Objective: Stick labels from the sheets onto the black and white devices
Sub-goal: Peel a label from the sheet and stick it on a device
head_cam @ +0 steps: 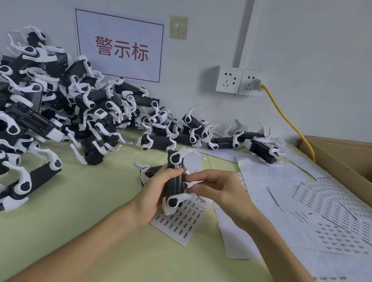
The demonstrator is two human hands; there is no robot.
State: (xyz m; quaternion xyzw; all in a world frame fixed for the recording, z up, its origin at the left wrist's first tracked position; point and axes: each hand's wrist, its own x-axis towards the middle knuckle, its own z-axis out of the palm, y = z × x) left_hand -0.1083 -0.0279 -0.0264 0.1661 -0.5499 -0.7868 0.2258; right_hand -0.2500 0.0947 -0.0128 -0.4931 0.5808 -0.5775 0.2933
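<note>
The held device (175, 183), a black block-shaped plastic body with white claw-like arms at both ends, stands roughly upright near centre, just above the pale green table cover (93, 227). It is over a white label sheet (180, 223) printed with rows of small dark labels. Left hand (151, 191) wraps the black body from the left, fingers curled behind it. Right hand (217, 190) comes in from the right with fingers bent, thumb and forefinger tips meeting the body's upper right edge in a pinch. Whether a label sits under those tips cannot be told. Judgement: the device looks light and rigid, an easy one-hand weight. Its smooth black casing is probably a little slick, but the flat faces should take a sticker well. The white arms are thin and curved, likely springy or brittle. They probably snag on neighbours, as the tangled pile of like devices (34, 106) at left suggests. Best hold is round the black mid-body, clear of the arms and of the face to be labelled. The labels themselves look tiny, flimsy and tacky: fingertip or nail work, easily creased or stuck crooked. A second device (148, 171) lies just behind the left hand. More label sheets (334, 207) are spread at right, beside an open brown cardboard box (350, 162).
</note>
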